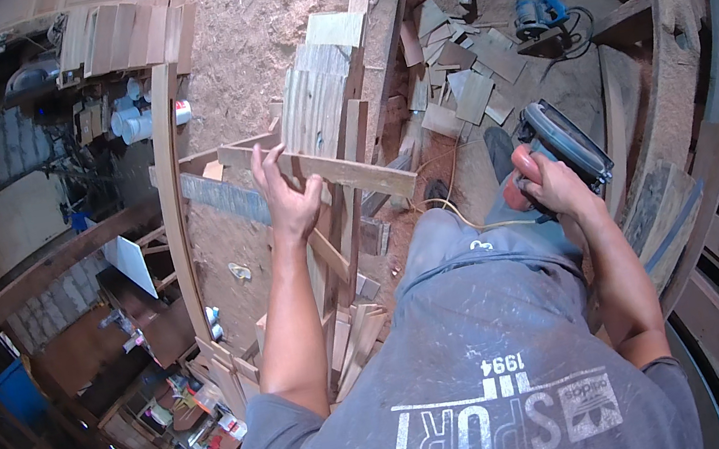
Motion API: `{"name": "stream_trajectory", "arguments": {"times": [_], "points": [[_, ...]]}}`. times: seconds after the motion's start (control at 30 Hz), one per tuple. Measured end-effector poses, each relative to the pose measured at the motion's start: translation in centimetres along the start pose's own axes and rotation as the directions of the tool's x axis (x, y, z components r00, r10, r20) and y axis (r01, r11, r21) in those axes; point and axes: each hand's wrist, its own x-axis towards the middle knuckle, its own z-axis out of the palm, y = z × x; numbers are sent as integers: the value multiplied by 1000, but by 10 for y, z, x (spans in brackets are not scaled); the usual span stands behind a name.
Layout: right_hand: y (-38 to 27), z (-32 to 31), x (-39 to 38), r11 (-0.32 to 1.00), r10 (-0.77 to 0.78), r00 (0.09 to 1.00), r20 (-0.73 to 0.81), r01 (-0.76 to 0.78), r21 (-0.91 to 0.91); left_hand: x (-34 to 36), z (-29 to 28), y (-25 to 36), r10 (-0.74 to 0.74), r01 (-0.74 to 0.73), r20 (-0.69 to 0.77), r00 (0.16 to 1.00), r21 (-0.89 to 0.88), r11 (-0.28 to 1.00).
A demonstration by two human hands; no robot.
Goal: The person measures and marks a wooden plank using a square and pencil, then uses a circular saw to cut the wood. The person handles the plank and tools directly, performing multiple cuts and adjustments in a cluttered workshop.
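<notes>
My left hand (287, 204) is at the left part of a narrow wooden board (362, 174), its fingers reaching up over the edge and the thumb against the near side. The board lies across the timbers of a wooden work stand (329, 268), sloping down to the right in view. Beside my right thigh, my right hand (562, 187) is closed around the orange-red handle of a circular saw (567, 138) with a dark, rounded guard. A yellowish cord (464, 217) runs near my lap. How the left fingertips meet the board is partly hidden.
Flat wooden pieces (317, 102) are stacked beyond the board. Wood offcuts (470, 89) litter the floor, and a blue power tool (540, 18) stands there at far right. White containers (139, 121) and a tall timber upright (176, 209) are at left. Planks (676, 217) lean at right.
</notes>
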Motion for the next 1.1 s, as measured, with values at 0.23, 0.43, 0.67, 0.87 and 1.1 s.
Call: {"name": "stream_trajectory", "arguments": {"times": [0.23, 0.43, 0.67, 0.87, 1.1], "points": [[-2, 7, -4, 1000, 22, 999, 48, -22, 10, -66, -18, 6, -303, 255, 117, 946, 310, 916], [3, 16, -6, 1000, 6, 1000, 16, -6, -8, -50, -6, 14, -231, 151, 107, 967, 487, 860], [14, 19, -6, 999, 16, 1000, 8, -16, 29, -28, -8, 19, -269, 141, 175, 947, 527, 838], [16, 17, -12, 997, 51, 999, 1, -51, 59, -22, -10, 23, -311, 154, 221, 925, 528, 835], [30, 26, -10, 997, 54, 998, -40, -52, 52, -19, -8, 26, -329, 174, 198, 923, 547, 819]]}}
